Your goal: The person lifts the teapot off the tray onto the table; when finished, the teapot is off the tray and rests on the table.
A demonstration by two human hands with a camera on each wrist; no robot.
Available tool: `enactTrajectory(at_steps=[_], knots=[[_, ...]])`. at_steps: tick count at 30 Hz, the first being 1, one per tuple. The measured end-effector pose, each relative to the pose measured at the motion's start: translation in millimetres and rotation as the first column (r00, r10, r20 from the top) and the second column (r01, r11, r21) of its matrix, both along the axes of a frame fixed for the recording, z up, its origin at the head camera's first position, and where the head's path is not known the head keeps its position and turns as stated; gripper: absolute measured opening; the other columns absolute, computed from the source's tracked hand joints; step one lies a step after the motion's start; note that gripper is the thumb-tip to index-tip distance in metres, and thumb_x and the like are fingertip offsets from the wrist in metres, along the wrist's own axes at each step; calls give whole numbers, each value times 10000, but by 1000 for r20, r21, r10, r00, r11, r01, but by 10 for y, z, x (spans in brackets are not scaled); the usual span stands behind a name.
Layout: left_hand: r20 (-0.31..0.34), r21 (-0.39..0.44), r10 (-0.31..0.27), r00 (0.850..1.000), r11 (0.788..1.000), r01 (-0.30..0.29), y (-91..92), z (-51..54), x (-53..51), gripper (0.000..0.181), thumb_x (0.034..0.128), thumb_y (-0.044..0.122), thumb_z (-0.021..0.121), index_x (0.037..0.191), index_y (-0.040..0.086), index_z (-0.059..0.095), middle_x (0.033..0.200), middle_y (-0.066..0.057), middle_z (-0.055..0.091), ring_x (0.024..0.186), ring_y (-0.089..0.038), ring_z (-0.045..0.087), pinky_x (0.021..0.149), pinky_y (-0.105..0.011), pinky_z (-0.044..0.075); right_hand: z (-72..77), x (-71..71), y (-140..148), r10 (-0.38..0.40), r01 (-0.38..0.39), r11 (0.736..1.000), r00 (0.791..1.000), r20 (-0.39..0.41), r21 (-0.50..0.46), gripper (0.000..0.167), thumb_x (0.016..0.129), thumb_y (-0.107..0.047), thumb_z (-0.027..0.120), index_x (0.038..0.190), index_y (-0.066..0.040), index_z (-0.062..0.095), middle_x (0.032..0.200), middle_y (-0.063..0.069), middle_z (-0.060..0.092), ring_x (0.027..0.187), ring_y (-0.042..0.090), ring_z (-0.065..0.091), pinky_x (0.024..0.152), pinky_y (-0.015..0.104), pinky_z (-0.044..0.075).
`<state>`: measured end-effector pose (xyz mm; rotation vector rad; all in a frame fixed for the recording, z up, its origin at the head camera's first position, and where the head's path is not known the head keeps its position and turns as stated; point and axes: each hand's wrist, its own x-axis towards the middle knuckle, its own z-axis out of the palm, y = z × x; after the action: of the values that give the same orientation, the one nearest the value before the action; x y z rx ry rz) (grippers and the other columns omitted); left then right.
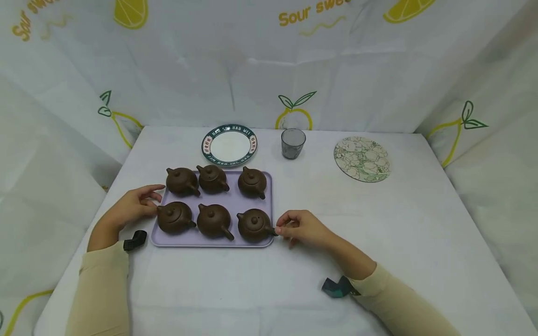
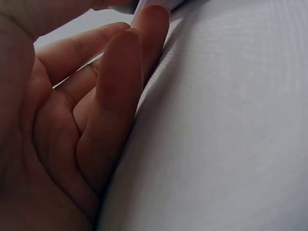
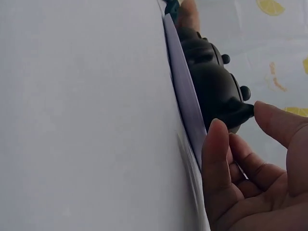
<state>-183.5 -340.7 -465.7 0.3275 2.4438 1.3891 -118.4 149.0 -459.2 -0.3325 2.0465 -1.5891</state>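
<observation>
A lilac tray [image 1: 214, 241] bears several dark brown teapots in two rows. Beside its left edge is my left hand [image 1: 132, 207], fingers loosely bent near the front-left teapot [image 1: 174, 218]; in the left wrist view the fingertips of this hand [image 2: 86, 106] reach the tray's edge. At the right edge, the thumb of my right hand [image 1: 308, 228] touches the projecting tip of the front-right teapot [image 1: 253, 225]. The right wrist view shows that hand [image 3: 255, 178] with thumb on the teapot's tip and bent fingers by the edge of the tray [image 3: 185, 91].
Behind the tray lies a green-rimmed plate [image 1: 230, 145]. A grey glass [image 1: 292, 143] stands to its right, and a round patterned mat [image 1: 362, 159] lies farther right. White cloth covers the table [image 1: 210, 289]; a lemon-print curtain [image 1: 235, 60] hangs behind.
</observation>
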Motion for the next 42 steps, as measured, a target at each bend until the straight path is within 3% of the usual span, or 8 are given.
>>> enactTrajectory(at_steps=[5, 12, 19, 24, 32, 42], knots=[[-37, -7, 5, 999, 1000, -5, 6, -8, -28, 674, 770, -116, 602, 1417, -50, 425, 1085, -172, 585, 782, -68, 624, 700, -178, 470, -30, 26, -40, 37, -33, 996, 998, 45, -78, 199, 923, -111, 649, 1001, 72, 656, 821, 154, 634, 675, 239, 634, 657, 409, 559], [-53, 29, -37, 998, 999, 38, 171, -57, -163, 639, 770, -124, 565, 1395, -50, 452, 1061, -158, 599, 775, -88, 629, 698, -184, 464, 3, 201, 3, -42, 48, 986, 998, 41, -159, 232, 926, -84, 635, 1008, 133, 624, 835, 222, 650, 724, 276, 658, 692, 415, 561], [-42, 47, -54, 998, 997, 56, 235, -91, -138, 625, 765, -133, 577, 1376, -78, 459, 1037, -164, 595, 765, -78, 605, 685, -193, 463, -75, 358, -6, -131, 137, 975, 990, 42, -177, 192, 900, -62, 662, 949, 122, 630, 802, 181, 659, 713, 231, 666, 714, 338, 554], [-36, 57, -40, 999, 997, 42, 214, -79, -103, 626, 770, -120, 600, 1378, -72, 460, 1043, -190, 598, 753, -65, 590, 688, -188, 452, -67, 362, 5, -120, 124, 964, 992, 33, -234, 224, 905, -33, 636, 945, 182, 587, 813, 182, 640, 703, 199, 660, 711, 348, 555], [-51, 33, -13, 999, 999, 14, 105, -135, -45, 612, 776, -113, 604, 1370, -75, 464, 1030, -151, 600, 761, -82, 610, 701, -188, 460, -40, 258, 248, -106, 103, 960, 994, 2, -262, 219, 932, -17, 576, 972, 197, 556, 918, 203, 577, 755, 228, 679, 739, 416, 556], [-99, 36, 12, 995, 999, -9, -28, -157, -19, 604, 768, -138, 563, 1361, -89, 463, 1014, -105, 616, 754, -78, 615, 668, -188, 468, 59, -150, 532, -246, 240, 961, 969, -28, -134, 230, 951, -35, 565, 1026, 182, 562, 990, 212, 615, 778, 241, 697, 741, 337, 552]])
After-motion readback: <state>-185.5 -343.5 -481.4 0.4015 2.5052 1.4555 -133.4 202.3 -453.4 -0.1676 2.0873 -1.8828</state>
